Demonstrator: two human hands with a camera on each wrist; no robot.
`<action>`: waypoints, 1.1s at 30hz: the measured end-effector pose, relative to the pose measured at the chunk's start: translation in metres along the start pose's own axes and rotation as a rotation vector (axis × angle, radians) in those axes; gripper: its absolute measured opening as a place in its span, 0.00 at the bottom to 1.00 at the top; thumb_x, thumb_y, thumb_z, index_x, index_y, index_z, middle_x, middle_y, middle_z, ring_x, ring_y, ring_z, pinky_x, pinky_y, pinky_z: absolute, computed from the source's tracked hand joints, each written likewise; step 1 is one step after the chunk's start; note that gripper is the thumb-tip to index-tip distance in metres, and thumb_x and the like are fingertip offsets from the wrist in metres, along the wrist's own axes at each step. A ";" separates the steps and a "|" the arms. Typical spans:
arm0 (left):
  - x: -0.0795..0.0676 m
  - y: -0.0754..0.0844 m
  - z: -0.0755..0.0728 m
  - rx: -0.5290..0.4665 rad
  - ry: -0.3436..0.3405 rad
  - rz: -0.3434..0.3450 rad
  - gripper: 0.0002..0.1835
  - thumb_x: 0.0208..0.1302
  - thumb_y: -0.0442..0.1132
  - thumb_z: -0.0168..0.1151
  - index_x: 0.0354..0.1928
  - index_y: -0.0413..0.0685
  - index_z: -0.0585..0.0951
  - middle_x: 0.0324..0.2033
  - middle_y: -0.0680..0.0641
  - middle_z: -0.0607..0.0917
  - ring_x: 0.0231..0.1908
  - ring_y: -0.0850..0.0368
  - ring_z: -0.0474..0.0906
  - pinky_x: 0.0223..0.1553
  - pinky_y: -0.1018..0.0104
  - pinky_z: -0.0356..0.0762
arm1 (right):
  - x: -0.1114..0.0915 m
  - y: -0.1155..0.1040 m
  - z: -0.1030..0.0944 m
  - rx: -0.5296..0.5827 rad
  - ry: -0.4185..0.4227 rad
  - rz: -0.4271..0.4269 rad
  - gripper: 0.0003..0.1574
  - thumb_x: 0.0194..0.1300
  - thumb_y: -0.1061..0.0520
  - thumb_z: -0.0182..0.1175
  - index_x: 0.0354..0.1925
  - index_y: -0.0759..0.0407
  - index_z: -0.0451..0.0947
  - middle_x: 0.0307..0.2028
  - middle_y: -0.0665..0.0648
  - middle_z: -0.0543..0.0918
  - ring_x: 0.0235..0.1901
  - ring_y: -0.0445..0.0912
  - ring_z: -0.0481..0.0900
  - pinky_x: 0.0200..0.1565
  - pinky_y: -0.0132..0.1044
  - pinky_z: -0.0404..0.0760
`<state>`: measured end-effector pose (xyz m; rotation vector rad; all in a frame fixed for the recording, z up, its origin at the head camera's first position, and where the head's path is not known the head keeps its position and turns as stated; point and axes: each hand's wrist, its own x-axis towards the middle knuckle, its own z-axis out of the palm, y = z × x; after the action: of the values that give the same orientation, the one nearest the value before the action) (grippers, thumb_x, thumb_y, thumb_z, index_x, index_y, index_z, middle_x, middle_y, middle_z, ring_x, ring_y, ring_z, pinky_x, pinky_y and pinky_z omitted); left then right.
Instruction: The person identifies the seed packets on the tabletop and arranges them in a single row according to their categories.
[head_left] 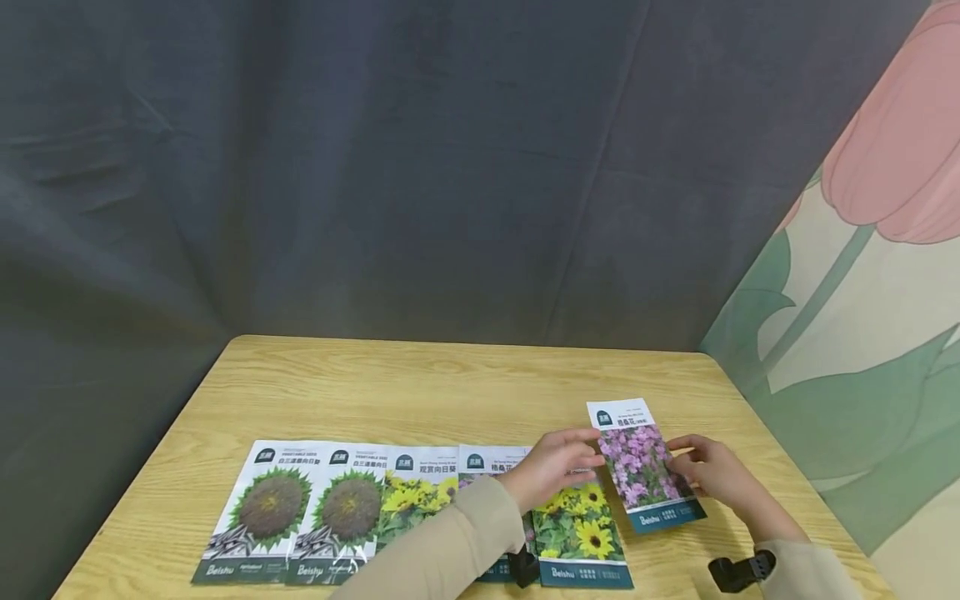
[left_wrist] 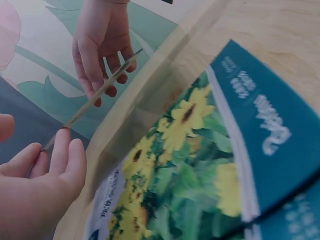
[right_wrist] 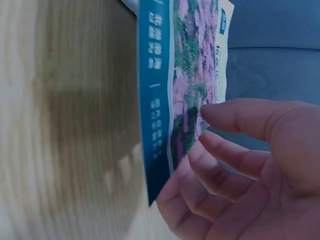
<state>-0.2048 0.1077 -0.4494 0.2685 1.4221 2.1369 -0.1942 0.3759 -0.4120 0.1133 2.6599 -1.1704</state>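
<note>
My right hand (head_left: 712,473) pinches a seed packet with pink-purple flowers (head_left: 637,462) by its right edge. The thumb (right_wrist: 235,116) lies on the printed front and the other fingers are behind. The packet is tilted and held above the table. At its left edge is my left hand (head_left: 555,467), its fingertips (left_wrist: 62,137) touching the edge and its thumb apart. Beneath the left hand lies a yellow-flower seed packet (head_left: 588,533), close up in the left wrist view too.
A row of seed packets runs left along the wooden table (head_left: 360,383): two with sunflower heads (head_left: 258,508), one yellow-flowered (head_left: 412,492), one pink-flowered (head_left: 487,458), the last partly hidden by the left arm. A dark curtain (head_left: 450,183) stands behind; a tulip-patterned wall (head_left: 862,333) is on the right.
</note>
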 end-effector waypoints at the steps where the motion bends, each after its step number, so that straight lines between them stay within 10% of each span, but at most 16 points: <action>1: -0.001 -0.001 0.000 0.010 -0.001 -0.006 0.23 0.73 0.31 0.54 0.69 0.38 0.73 0.70 0.38 0.70 0.61 0.46 0.78 0.63 0.53 0.76 | -0.001 0.001 0.001 0.009 -0.011 0.009 0.25 0.74 0.61 0.57 0.60 0.78 0.68 0.36 0.59 0.78 0.28 0.47 0.71 0.29 0.39 0.78; 11: -0.013 -0.010 0.003 0.340 0.015 -0.065 0.24 0.69 0.35 0.58 0.66 0.42 0.77 0.53 0.47 0.83 0.44 0.52 0.83 0.52 0.54 0.82 | -0.009 0.012 0.009 0.057 -0.155 0.053 0.17 0.69 0.64 0.60 0.50 0.75 0.70 0.28 0.55 0.72 0.25 0.46 0.72 0.27 0.40 0.80; 17: -0.015 -0.018 0.009 0.554 -0.014 -0.061 0.24 0.71 0.35 0.56 0.68 0.41 0.75 0.28 0.49 0.79 0.12 0.61 0.54 0.22 0.66 0.66 | -0.014 0.020 0.008 0.066 -0.241 0.038 0.10 0.69 0.65 0.61 0.43 0.72 0.71 0.23 0.51 0.68 0.22 0.43 0.67 0.25 0.36 0.77; 23: -0.019 -0.020 0.016 0.905 -0.043 0.036 0.26 0.71 0.37 0.59 0.70 0.41 0.73 0.66 0.45 0.73 0.28 0.65 0.75 0.47 0.71 0.77 | -0.014 0.023 0.011 0.033 -0.224 0.065 0.08 0.67 0.66 0.62 0.38 0.67 0.71 0.23 0.51 0.69 0.22 0.44 0.69 0.25 0.36 0.80; 27: -0.021 -0.022 0.017 1.133 -0.077 0.084 0.27 0.73 0.40 0.59 0.71 0.42 0.72 0.67 0.46 0.72 0.57 0.59 0.76 0.59 0.68 0.76 | -0.014 0.019 0.016 0.001 -0.172 0.103 0.09 0.65 0.67 0.64 0.35 0.64 0.71 0.22 0.53 0.70 0.21 0.45 0.70 0.24 0.38 0.81; 33: -0.017 -0.029 0.016 1.256 -0.090 0.124 0.27 0.71 0.40 0.58 0.69 0.40 0.73 0.69 0.44 0.72 0.70 0.53 0.66 0.67 0.63 0.70 | -0.012 0.015 0.023 -0.057 -0.114 0.134 0.12 0.62 0.68 0.66 0.33 0.63 0.70 0.22 0.54 0.70 0.22 0.45 0.69 0.23 0.37 0.79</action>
<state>-0.1737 0.1196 -0.4661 0.8869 2.5318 0.9898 -0.1756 0.3697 -0.4351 0.2045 2.5406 -1.0272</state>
